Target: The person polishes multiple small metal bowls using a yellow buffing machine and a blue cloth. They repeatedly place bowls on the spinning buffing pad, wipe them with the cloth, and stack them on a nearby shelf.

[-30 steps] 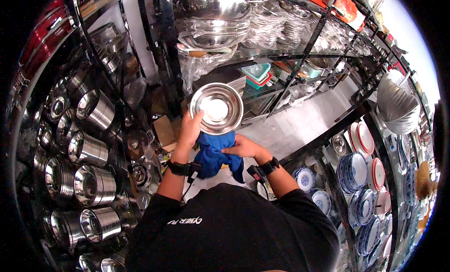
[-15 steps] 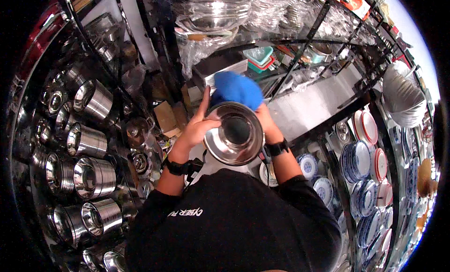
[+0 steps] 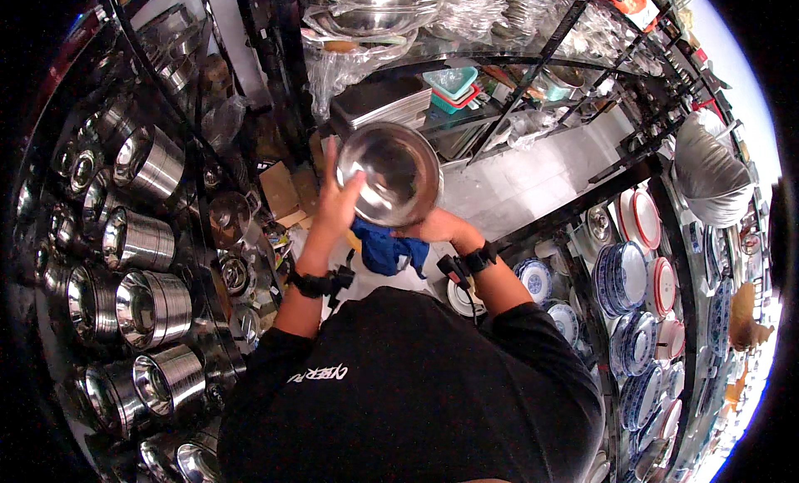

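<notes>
A shiny steel bowl is held up in front of my chest, its open side facing me. My left hand grips its left rim, fingers spread over the edge. My right hand sits under the bowl's lower right edge and clutches a blue cloth, which hangs down below the bowl. Both wrists carry black bands.
Steel pots fill the rack on my left. Blue and red patterned plates stand in the rack on my right. Wrapped steel bowls and trays sit on shelves ahead. A cardboard box lies on the floor.
The bowl has turned and tilted in my hands. The blue cloth went from under the bowl to behind its top, and now hangs below it again in my right hand.
</notes>
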{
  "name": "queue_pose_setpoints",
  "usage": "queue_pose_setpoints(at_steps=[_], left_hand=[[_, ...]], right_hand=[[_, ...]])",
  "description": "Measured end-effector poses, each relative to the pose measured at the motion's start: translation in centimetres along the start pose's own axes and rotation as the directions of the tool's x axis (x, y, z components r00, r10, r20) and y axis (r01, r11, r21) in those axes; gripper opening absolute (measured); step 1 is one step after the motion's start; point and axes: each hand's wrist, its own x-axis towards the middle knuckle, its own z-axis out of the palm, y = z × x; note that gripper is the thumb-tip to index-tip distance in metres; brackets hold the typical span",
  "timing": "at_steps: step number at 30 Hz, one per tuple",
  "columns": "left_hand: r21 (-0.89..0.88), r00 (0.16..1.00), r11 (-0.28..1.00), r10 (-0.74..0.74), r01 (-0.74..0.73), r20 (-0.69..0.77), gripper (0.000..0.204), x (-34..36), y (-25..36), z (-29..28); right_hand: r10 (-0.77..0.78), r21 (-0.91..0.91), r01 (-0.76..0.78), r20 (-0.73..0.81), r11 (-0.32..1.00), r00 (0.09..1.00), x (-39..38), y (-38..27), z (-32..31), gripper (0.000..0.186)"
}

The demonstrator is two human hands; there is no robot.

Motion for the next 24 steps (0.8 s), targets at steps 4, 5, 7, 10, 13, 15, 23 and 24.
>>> queue_pose_setpoints(at_steps=[4,5,7,10,13,15,23,24], left_hand=[[-0.256,0.945,0.931,-0.3,0.26,-0.133,0.039,0.8,-4.5,-3.6],[-0.235,0.941,0.944,-0.278,0.231,-0.195,0.039,0.7,-4.8,-3.9],[-0.199,0.936,0.957,-0.256,0.211,-0.241,0.04,-0.2,-5.1,-4.4],[-0.304,0.914,0.908,-0.357,0.29,-0.194,0.04,-0.8,-5.4,-2.9],[-0.25,0.96,0.932,-0.278,0.262,-0.03,0.043,-0.3,-5.2,0.2],[-0.036,0.985,0.985,-0.17,0.17,0.001,0.043,0.2,-6.3,2.1],[0.136,0.957,0.973,-0.21,0.186,0.197,0.041,2.7,-2.4,3.9],[0.179,0.948,0.966,-0.225,0.186,0.224,0.041,2.9,-1.2,4.6]], right_hand=[[0.116,0.304,-0.095,-0.053,0.948,0.992,-1.4,1.8,0.3,0.034],[0.175,0.429,-0.083,-0.18,0.899,0.968,-1.9,1.3,0.3,0.032],[0.194,0.458,-0.019,-0.339,0.889,0.921,-2.7,0.6,-1.3,0.03],[0.328,0.524,-0.005,-0.525,0.852,0.785,-2.5,0.9,-2.6,0.03],[0.349,0.324,-0.188,-0.563,0.927,0.749,-1.2,0.0,-2.7,0.036],[0.117,0.024,-0.131,-0.617,0.991,0.778,0.5,0.7,-1.3,0.042],[-0.068,-0.006,0.069,-0.282,0.998,0.957,-2.4,4.3,-0.6,0.038],[-0.037,-0.089,0.009,-0.319,0.996,0.947,-3.1,4.8,-0.9,0.038]])
